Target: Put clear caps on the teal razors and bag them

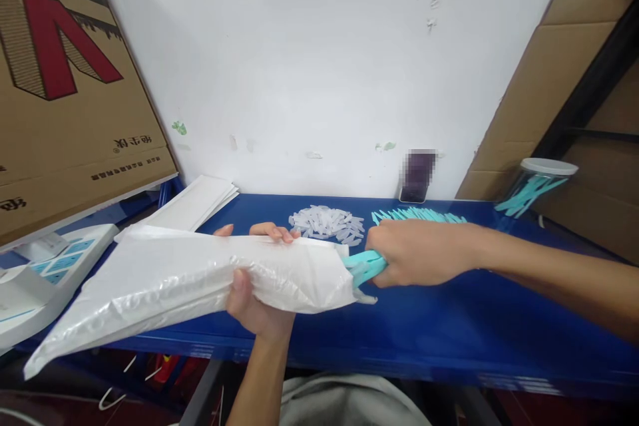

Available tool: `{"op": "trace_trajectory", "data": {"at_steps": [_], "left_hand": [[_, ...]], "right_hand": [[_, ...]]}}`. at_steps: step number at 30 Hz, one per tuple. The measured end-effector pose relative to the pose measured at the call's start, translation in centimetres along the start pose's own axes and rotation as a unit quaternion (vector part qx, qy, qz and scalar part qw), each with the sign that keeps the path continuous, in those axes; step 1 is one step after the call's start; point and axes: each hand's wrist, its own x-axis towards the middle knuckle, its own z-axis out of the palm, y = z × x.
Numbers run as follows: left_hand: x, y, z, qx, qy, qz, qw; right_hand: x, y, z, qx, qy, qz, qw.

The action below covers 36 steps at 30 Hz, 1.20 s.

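Note:
A long white plastic bag (pixel 174 273) lies across my left hand (pixel 264 306), whose thumb presses the near side while fingertips show over the far edge. The bag's mouth faces right, and a bundle of teal strips (pixel 363 266) sticks out of it. My right hand (pixel 419 251) is closed around the outer end of that bundle. Behind my right hand lies a row of more teal strips (pixel 424 214) on the blue table (pixel 449 326). A pile of small translucent white pieces (pixel 327 221) rests beyond the bag.
A lidded clear jar (pixel 534 190) with teal strips stands at the back right. A phone (pixel 418 176) leans against the wall. White flat sheets or bags (pixel 192 203) lie at the back left, near a white device (pixel 60 273) and a large cardboard box (pixel 74 113).

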Motion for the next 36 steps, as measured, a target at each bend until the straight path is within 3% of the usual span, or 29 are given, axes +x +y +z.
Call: {"op": "trace_trajectory", "data": {"at_steps": [3, 5, 8, 10, 14, 18, 22, 27, 30, 34, 36], "left_hand": [[-0.2, -0.5, 0.2, 0.020, 0.033, 0.020, 0.999], [-0.5, -1.0, 0.5, 0.036, 0.098, -0.001, 0.995], [-0.9, -1.7, 0.9, 0.021, 0.228, -0.111, 0.967], [-1.1, -1.9, 1.0, -0.012, 0.274, -0.189, 0.943], [-1.0, -1.9, 1.2, -0.088, 0.271, -0.275, 0.918], [-0.7, -1.4, 1.6, -0.132, 0.282, -0.281, 0.908], [-0.3, -0.7, 2.1, -0.170, 0.286, -0.262, 0.906], [-0.3, 0.1, 2.3, -0.196, 0.272, -0.249, 0.909], [-0.5, 0.3, 2.4, -0.189, 0.266, -0.268, 0.906], [-0.7, 0.2, 2.5, -0.170, 0.264, -0.258, 0.914], [-1.0, 0.0, 2.7, -0.160, 0.264, -0.256, 0.916]], "right_hand": [[0.0, 0.3, -0.6, 0.103, -0.058, -0.067, 0.991], [0.0, 0.6, -1.2, 0.081, -0.023, -0.058, 0.995], [-0.1, 0.3, -2.7, -0.042, 0.063, 0.005, 0.997], [0.1, -0.6, -4.2, -0.119, 0.084, 0.036, 0.989], [1.2, -3.2, -7.0, -0.262, 0.135, 0.025, 0.955], [2.1, -5.5, -8.5, -0.304, 0.180, 0.000, 0.935], [1.7, -7.0, -9.4, -0.267, 0.180, 0.007, 0.947], [0.7, -7.7, -10.9, -0.240, 0.162, -0.053, 0.956], [0.4, -7.3, -11.7, -0.220, 0.160, -0.038, 0.961], [0.0, -5.7, -12.5, -0.110, 0.187, -0.032, 0.976], [-0.4, -5.0, -12.4, -0.058, 0.154, -0.028, 0.986]]}}
